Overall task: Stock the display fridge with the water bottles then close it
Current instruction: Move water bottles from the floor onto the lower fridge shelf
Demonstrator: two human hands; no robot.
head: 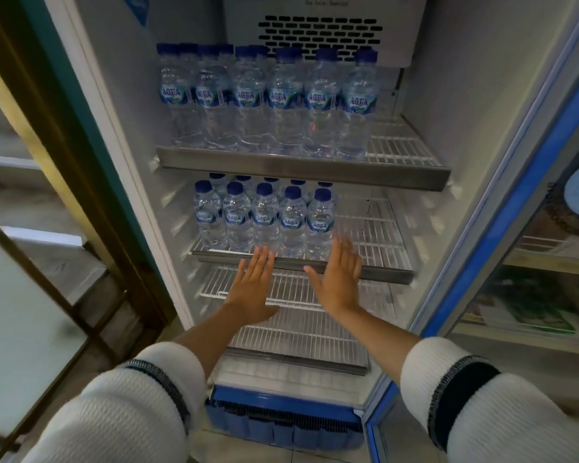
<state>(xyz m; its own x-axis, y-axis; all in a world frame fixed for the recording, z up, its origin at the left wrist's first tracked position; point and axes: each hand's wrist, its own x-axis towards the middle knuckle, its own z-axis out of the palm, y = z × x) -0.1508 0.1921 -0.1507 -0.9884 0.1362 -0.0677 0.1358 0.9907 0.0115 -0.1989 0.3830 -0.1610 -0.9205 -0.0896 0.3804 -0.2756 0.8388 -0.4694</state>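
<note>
Both hands, the left hand (252, 282) and the right hand (339, 279), are flat with straight fingers, holding nothing, just below the upright clear plastic water bottles (264, 218) on the wire shelf (375, 242).

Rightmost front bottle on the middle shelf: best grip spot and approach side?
Grip the bottle round its labelled body, coming from the front right. It stands upright with a neighbour tight against its left and bare shelf to its right, so that side is free. The right hand is nearest, open.

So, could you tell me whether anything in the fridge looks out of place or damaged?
Nothing stands out: the bottles on the top shelf and middle shelf stand upright in neat rows, with no spill visible.
</note>
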